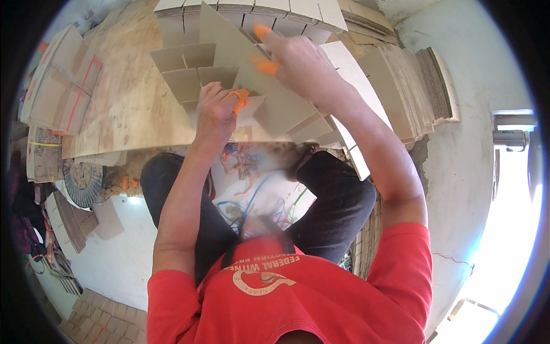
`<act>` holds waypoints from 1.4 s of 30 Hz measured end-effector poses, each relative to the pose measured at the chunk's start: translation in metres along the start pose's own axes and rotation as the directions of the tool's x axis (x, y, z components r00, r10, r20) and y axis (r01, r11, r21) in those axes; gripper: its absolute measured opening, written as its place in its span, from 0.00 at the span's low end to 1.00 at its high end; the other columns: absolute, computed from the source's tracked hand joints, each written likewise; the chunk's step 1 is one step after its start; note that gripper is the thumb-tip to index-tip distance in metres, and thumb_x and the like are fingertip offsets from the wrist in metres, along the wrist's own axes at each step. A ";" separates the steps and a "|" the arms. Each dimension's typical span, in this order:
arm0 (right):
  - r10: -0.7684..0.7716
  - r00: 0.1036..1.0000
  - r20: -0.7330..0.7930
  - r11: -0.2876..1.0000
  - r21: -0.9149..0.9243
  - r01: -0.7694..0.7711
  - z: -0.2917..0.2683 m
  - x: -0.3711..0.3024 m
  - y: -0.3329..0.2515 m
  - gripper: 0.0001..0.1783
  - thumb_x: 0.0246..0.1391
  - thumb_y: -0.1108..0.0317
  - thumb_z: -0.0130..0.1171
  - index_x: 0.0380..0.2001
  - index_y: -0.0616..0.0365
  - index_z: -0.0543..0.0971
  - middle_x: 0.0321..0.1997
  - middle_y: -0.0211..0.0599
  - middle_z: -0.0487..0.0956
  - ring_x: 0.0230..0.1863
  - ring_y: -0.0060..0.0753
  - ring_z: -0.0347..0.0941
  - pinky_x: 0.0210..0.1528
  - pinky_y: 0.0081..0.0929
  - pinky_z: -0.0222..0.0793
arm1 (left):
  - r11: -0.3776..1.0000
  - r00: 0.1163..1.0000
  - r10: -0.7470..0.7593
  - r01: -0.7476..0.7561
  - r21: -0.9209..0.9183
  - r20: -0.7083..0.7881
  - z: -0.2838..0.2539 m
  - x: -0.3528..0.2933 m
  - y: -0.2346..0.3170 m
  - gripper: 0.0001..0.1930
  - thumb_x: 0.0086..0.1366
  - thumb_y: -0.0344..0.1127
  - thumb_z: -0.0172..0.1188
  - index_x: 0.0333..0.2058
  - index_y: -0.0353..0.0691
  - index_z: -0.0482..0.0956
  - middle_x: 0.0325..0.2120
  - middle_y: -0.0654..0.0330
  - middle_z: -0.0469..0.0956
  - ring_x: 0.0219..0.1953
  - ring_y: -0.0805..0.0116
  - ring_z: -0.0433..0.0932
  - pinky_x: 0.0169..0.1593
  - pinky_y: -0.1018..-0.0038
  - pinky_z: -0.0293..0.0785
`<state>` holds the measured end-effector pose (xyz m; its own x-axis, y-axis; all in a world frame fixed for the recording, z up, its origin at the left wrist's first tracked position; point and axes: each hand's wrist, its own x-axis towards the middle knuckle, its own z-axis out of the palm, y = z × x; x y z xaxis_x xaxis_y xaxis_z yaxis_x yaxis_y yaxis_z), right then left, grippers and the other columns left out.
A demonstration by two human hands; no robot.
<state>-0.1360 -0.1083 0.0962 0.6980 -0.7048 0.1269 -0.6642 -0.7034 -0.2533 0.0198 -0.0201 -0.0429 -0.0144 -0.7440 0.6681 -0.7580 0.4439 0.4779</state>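
Note:
A partly interlocked cardboard divider (197, 57), made of slotted grey-brown strips, stands tilted at the near edge of the wooden table. My left hand (215, 112) is closed at its near side, gripping the cardboard; an orange cover shows on a finger. Across the divider slants a long cardboard strip (243, 60). Over the upper right of that strip is my right hand (301, 66), blurred, its orange-covered fingertips spread apart. Whether those fingertips touch the strip is hard to see. A pale stack of strips (361, 86) lies beneath my right forearm.
Slotted cardboard strips (252, 10) line the table's far side. More stacked cardboard (401, 92) leans near the wall at right. A strapped cardboard bundle (63, 80) stands on the wooden table (123, 86) at left. Coloured cords (246, 200) lie between my legs.

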 end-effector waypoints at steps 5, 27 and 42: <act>-0.170 0.985 0.008 0.968 -0.186 0.169 0.035 -0.024 0.009 0.15 0.49 0.73 0.57 0.42 0.63 0.73 0.26 0.50 0.78 0.32 0.55 0.77 0.33 0.45 0.73 | 0.999 0.999 0.035 -0.035 0.021 0.015 0.002 0.003 0.002 0.09 0.51 0.23 0.65 0.33 0.38 0.83 0.29 0.56 0.81 0.32 0.57 0.75 0.56 0.57 0.69; -0.207 0.973 0.099 0.977 -0.038 0.212 0.042 -0.036 0.000 0.06 0.39 0.78 0.58 0.26 0.64 0.77 0.28 0.44 0.78 0.34 0.50 0.78 0.35 0.39 0.74 | 0.962 0.911 -0.180 0.084 0.261 0.371 -0.020 0.089 -0.116 0.15 0.52 0.21 0.64 0.40 0.38 0.82 0.36 0.48 0.80 0.35 0.46 0.78 0.36 0.62 0.74; 0.651 0.747 -0.135 0.756 0.015 -0.655 -0.008 -0.175 0.217 0.32 0.52 0.53 0.67 0.54 0.64 0.73 0.49 0.44 0.79 0.49 0.39 0.75 0.53 0.34 0.69 | 0.943 0.993 -0.120 0.111 0.315 0.011 -0.044 0.082 -0.030 0.19 0.59 0.27 0.64 0.50 0.45 0.81 0.46 0.63 0.81 0.41 0.66 0.78 0.45 0.72 0.73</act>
<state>-0.4048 -0.1385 0.0268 0.0535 -0.9968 0.0593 -0.9550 -0.0684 -0.2886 0.0705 -0.0725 0.0224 0.0696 -0.7972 0.5996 -0.9215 0.1789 0.3447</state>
